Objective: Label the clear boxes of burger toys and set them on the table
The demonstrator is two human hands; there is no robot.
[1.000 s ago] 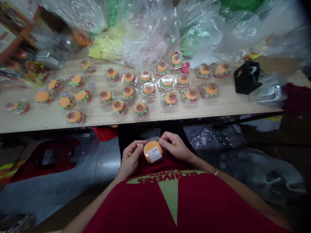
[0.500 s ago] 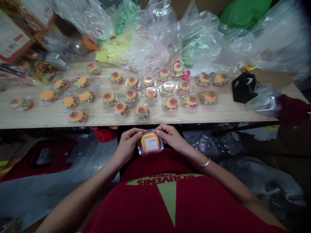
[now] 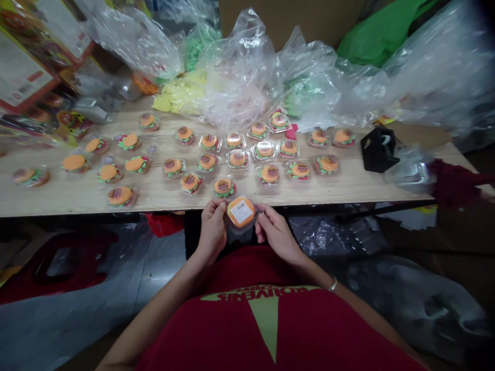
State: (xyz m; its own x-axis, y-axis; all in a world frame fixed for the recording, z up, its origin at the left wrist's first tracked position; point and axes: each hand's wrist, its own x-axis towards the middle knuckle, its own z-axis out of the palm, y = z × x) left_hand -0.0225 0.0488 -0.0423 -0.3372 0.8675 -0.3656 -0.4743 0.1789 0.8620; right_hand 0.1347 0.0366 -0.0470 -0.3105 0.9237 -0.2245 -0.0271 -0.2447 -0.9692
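A clear plastic box with a toy burger (image 3: 240, 212) is held between both hands at the table's front edge. Its orange face, with a white barcode label, is turned up toward me. My left hand (image 3: 213, 226) is closed on the box's left side, thumb along the edge. On the opposite side, my right hand (image 3: 274, 230) pinches the rim between thumb and fingers. Just beyond the held box lies another boxed toy burger (image 3: 224, 187), its printed top facing up.
Several boxed toy burgers (image 3: 268, 175) are spread over the wooden table (image 3: 166, 202). A black tape dispenser (image 3: 377, 149) stands at right beside clear plastic packaging (image 3: 412, 170). Plastic bags (image 3: 247, 77) with yellow and green pieces line the back. A red stool (image 3: 58, 263) is below left.
Both hands have raised the boxed toy burger toward the table edge, and it has turned slightly. My right fingers have shifted down its side. The camera view has moved a little.
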